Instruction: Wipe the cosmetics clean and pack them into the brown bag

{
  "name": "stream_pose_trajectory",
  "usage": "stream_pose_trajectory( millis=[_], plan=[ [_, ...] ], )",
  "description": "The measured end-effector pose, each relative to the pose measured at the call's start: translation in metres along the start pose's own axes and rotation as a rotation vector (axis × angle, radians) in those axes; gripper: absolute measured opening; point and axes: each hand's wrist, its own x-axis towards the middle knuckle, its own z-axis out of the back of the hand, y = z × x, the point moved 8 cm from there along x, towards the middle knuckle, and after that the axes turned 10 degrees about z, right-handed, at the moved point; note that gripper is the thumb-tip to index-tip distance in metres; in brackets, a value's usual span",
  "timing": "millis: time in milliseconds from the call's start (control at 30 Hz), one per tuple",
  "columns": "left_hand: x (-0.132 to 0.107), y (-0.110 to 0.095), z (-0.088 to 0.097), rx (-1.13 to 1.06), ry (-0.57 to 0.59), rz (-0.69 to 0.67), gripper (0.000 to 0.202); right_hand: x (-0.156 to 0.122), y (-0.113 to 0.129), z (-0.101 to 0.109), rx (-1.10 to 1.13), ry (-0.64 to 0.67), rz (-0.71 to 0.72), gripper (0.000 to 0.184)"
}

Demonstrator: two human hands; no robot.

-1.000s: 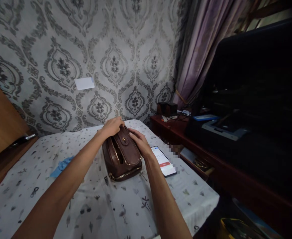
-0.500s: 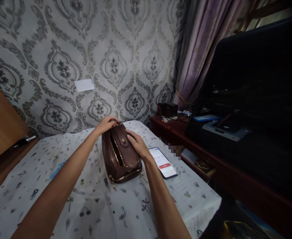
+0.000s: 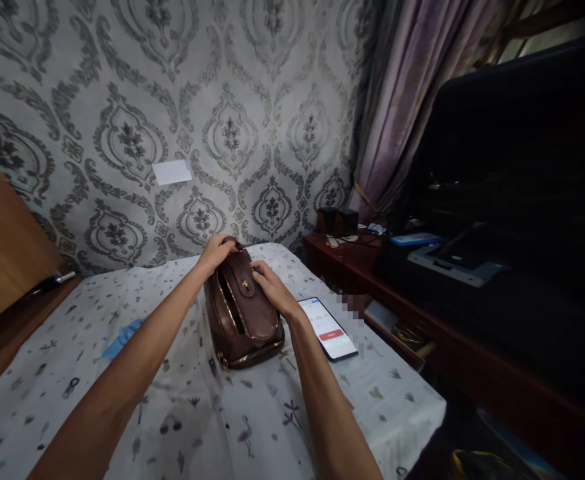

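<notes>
A brown leather bag [image 3: 260,320] with gold zips and a gold clasp lies on the patterned sheet, and one long zip on its front gapes open. At its far end my left hand [image 3: 216,253] is closed around the top, by the handle [image 3: 231,240]. My right hand [image 3: 274,288] is at the bag's upper right edge, its fingers bent and pinched together there. Whether they grip a zip pull or just the leather edge is too small to tell. Beside my right wrist lies a phone [image 3: 330,330] with a lit timer screen.
A light blue cloth [image 3: 122,335] lies left of the bag on the white sheet [image 3: 212,427]. To the right stand a dark red desk [image 3: 367,267] with a partly open drawer [image 3: 397,330] and a big black screen-like panel [image 3: 512,147]. A wooden board [image 3: 12,247] rises at left.
The fingers of my right hand have curled in more tightly at the bag's edge. My left hand stays at the bag's top. More of the blue cloth shows beside my left arm.
</notes>
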Motion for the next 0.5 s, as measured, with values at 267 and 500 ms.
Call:
stream_pose_trajectory(
  millis=[267, 500],
  plan=[
    [-0.004, 0.002, 0.000, -0.098, -0.019, 0.036, 0.020, 0.000, 0.005, -0.003, -0.110, 0.000, 0.011, 0.035],
    [-0.012, 0.007, -0.002, -0.139, 0.013, 0.032, 0.023, 0.000, 0.010, -0.002, -0.207, -0.029, 0.048, 0.039]
  ],
)
